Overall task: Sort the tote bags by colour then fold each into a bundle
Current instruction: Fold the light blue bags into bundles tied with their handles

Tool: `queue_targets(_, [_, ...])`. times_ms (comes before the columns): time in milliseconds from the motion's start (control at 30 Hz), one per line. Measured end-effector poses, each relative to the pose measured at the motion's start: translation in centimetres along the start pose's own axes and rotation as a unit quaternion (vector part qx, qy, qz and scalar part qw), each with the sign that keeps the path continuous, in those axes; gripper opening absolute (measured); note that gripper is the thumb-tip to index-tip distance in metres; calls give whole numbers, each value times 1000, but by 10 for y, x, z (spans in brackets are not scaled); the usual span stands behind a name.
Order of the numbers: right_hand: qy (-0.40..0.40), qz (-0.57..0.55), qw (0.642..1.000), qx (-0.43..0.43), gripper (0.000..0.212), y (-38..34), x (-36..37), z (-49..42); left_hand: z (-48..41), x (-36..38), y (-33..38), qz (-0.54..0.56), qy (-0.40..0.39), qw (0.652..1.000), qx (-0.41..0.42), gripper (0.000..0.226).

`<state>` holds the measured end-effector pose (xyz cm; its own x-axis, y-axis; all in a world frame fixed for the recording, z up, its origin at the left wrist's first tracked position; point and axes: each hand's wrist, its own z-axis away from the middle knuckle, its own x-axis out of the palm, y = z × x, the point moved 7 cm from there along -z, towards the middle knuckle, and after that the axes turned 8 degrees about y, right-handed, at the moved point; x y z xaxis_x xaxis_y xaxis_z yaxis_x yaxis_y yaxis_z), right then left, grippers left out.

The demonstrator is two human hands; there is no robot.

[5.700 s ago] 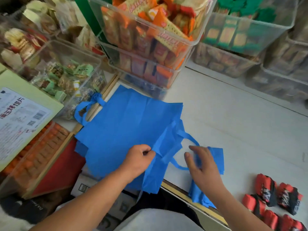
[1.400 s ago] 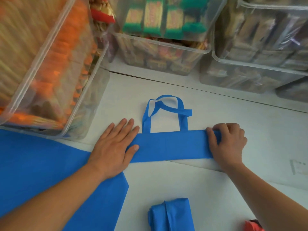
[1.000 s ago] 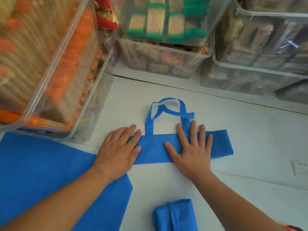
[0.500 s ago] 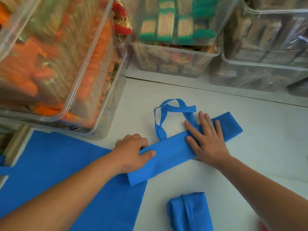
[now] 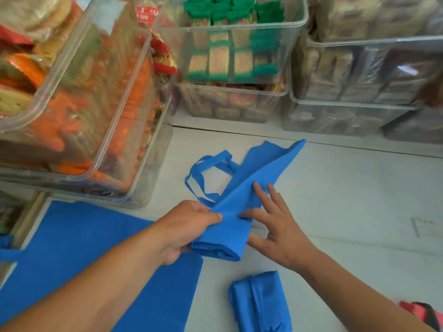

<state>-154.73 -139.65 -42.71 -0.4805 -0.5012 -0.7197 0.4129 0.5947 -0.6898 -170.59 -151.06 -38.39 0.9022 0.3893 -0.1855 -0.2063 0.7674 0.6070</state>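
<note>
**Soft blue tote bag, folded into a long strip, held at its near end**

A blue tote bag (image 5: 254, 188), folded into a narrow strip, lies slantwise across the middle of the white surface (image 5: 347, 200). Its far end points toward the clear bins (image 5: 230, 68) along the back edge. Your left hand (image 5: 189, 226) grips the near end, thumb on top and fingers curled under the cloth. Your right hand (image 5: 275, 226) is spread, with straight fingers resting on the strip just beside that grip. The handles (image 5: 206, 173) loop out loose on the left side of the strip.

The cloth looks thin, light and limp. It creases where pressed, but it will likely spring open if you let go. Hold it at the layered near end, where the folds stack, not by the handles, which would only drag.

A finished bundle (image 5: 260, 300) sits by the near edge. Another blue bag (image 5: 96, 259) lies flat at the near left corner.
</note>
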Motion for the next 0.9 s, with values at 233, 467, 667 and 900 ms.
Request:
queue_targets(233, [-163,-33,984,64,73,9,20,-10,12,-1,-10,-66,31,991,110,29])
queue_targets(467, [-93,-258,925,263,54,22,25,-12,19,18,-7,-202,29,890,408,50])
queue_targets(667, [62,-278,939,193,29,14,-9,-30,-23,28,21,-221,127,880,400,17])
queue_targets(900, [56,-262,926,267,32,51,-23,-84,-93,47,50,-416,148,843,306,19])
